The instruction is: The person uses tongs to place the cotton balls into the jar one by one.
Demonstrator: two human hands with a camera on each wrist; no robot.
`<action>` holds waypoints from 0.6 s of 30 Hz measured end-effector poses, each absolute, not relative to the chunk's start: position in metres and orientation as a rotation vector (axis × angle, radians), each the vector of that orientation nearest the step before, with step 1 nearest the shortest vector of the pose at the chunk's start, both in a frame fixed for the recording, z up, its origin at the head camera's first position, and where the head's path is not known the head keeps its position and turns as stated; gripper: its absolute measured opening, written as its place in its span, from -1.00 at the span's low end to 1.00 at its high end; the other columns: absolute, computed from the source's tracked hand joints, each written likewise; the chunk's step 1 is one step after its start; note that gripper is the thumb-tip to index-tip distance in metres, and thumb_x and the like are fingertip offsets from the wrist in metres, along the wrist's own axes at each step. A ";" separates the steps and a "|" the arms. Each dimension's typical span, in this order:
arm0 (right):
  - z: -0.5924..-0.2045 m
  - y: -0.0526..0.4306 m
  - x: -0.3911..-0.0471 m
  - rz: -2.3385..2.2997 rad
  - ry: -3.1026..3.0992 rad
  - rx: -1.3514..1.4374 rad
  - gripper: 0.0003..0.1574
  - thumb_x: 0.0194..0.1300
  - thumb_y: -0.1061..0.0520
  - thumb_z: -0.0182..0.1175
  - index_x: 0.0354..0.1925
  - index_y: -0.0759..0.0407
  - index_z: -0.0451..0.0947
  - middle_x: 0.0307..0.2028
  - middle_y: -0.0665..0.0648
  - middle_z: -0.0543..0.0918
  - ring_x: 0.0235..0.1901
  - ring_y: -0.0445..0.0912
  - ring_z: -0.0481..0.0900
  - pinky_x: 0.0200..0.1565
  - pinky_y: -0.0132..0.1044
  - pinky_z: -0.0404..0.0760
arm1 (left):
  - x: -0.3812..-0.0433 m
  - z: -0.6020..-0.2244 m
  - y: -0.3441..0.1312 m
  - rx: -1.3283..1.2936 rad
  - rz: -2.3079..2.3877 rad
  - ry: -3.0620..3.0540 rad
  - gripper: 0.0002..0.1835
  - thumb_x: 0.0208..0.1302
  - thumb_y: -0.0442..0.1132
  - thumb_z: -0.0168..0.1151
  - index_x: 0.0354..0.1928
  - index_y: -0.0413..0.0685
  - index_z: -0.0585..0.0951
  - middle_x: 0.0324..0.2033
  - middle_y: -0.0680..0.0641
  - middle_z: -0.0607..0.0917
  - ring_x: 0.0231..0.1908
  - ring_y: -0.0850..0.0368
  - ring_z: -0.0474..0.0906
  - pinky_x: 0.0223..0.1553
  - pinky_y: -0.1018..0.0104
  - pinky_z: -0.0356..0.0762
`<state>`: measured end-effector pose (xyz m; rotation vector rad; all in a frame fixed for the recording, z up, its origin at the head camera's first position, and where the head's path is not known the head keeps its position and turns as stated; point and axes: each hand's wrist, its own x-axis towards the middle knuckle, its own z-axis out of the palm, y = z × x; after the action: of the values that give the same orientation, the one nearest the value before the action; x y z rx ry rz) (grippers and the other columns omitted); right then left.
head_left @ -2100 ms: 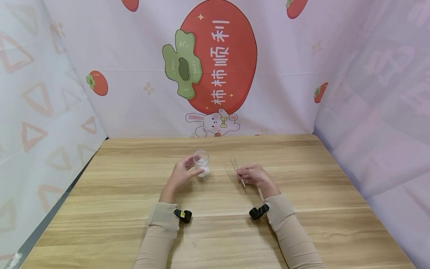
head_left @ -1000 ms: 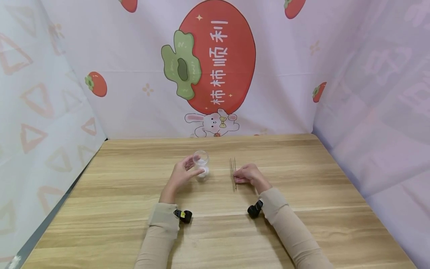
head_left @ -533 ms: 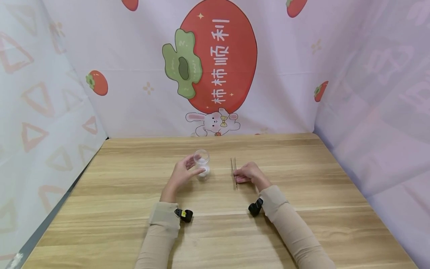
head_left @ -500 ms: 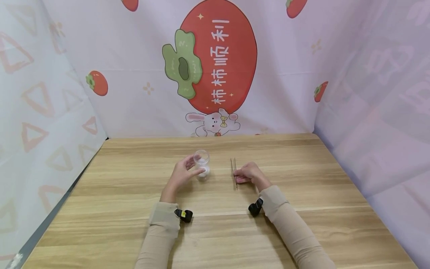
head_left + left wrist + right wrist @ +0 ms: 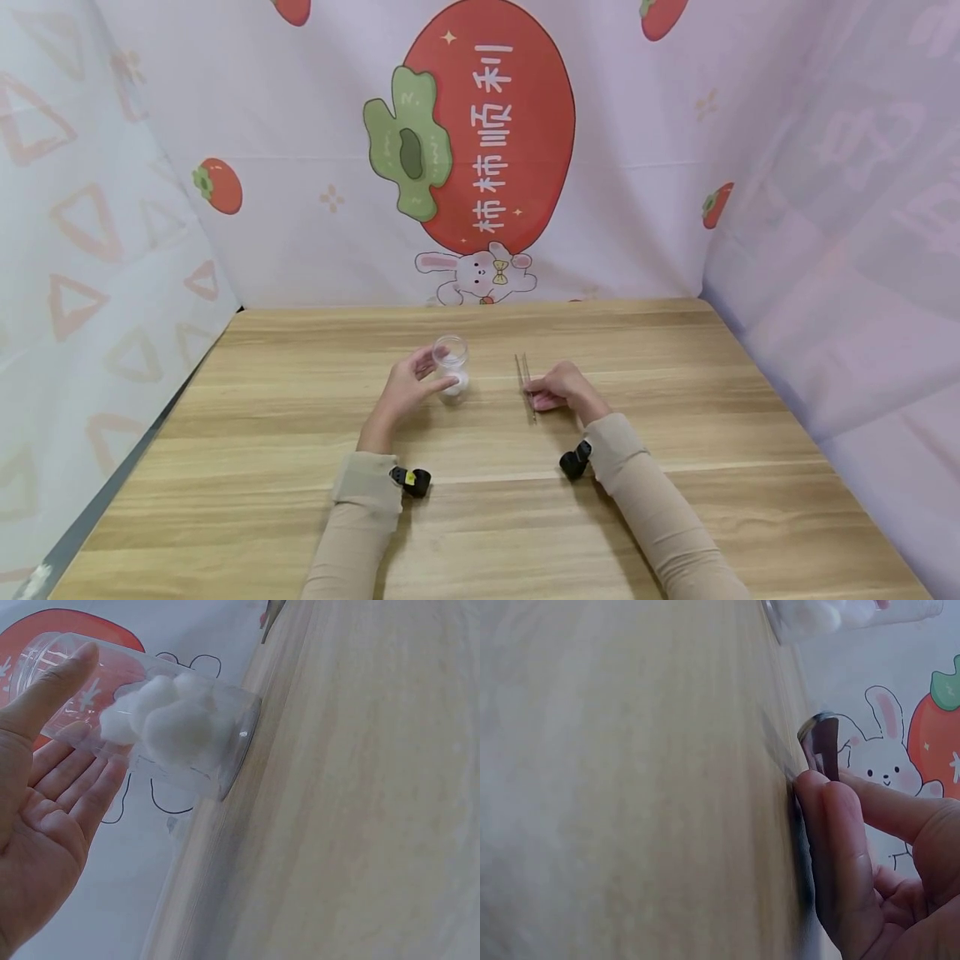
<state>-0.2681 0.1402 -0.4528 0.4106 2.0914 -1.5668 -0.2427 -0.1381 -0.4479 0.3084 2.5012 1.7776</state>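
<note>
My left hand [image 5: 407, 386] holds a clear round jar [image 5: 451, 348] between thumb and fingers. No lid is on the jar's mouth. Several white cotton balls [image 5: 176, 724] lie in its lower part, and its base stands on the table. To the right of the jar, my right hand [image 5: 564, 388] pinches slim metal tweezers [image 5: 825, 742] between thumb and fingertips. The tweezers lie close over the wood, their two arms spread apart and pointing away from me. Nothing shows between their tips. In the right wrist view, the fingers cover part of them.
A wood-grain table [image 5: 480, 517] spreads under both hands. Behind it hangs a cloth backdrop [image 5: 637, 233] with printed persimmons and a rabbit. More cloth hangs at the left and right sides. Each wrist carries a small black camera [image 5: 576, 460].
Over two seconds my right hand has shifted slightly left and the tweezers have turned to point more straight ahead. In the last half second they tilt slightly back. My left hand and jar stay put.
</note>
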 end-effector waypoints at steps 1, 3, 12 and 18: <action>-0.454 0.141 -0.268 -1.562 2.095 0.408 -0.76 0.17 0.25 0.34 -0.59 0.29 0.59 -0.83 0.05 0.59 -0.81 -0.23 0.57 -0.64 -0.45 0.68 | -0.243 -0.448 -0.138 0.306 1.778 2.498 -0.30 0.06 -0.19 0.46 0.27 -0.14 0.43 0.28 -0.23 0.50 0.33 -0.13 0.42 0.43 0.13 0.38; -0.455 0.142 -0.268 -1.555 2.101 0.407 -0.75 0.17 0.25 0.34 -0.61 0.28 0.59 -0.84 0.04 0.58 -0.82 -0.24 0.57 -0.66 -0.45 0.67 | -0.242 -0.448 -0.138 0.314 1.774 2.498 -0.30 0.06 -0.19 0.45 0.27 -0.14 0.42 0.28 -0.23 0.50 0.33 -0.12 0.42 0.42 0.13 0.38; -0.455 0.144 -0.268 -1.552 2.107 0.403 -0.71 0.17 0.23 0.34 -0.65 0.24 0.58 -0.84 0.01 0.58 -0.82 -0.26 0.55 -0.69 -0.48 0.64 | -0.242 -0.448 -0.138 0.315 1.772 2.507 -0.31 0.07 -0.17 0.46 0.26 -0.14 0.43 0.27 -0.24 0.51 0.32 -0.13 0.43 0.42 0.12 0.38; -0.450 0.146 -0.266 -1.546 2.111 0.385 -0.71 0.20 0.22 0.32 -0.63 0.24 0.60 -0.81 0.01 0.60 -0.80 -0.27 0.56 -0.66 -0.49 0.65 | -0.240 -0.447 -0.136 0.329 1.758 2.515 -0.27 0.08 -0.16 0.45 0.30 -0.14 0.40 0.29 -0.27 0.48 0.35 -0.18 0.38 0.46 0.03 0.32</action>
<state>-0.2661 0.1460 -0.4502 0.3852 2.1110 -1.5459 -0.2399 -0.1359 -0.4466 0.3285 2.5155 1.7576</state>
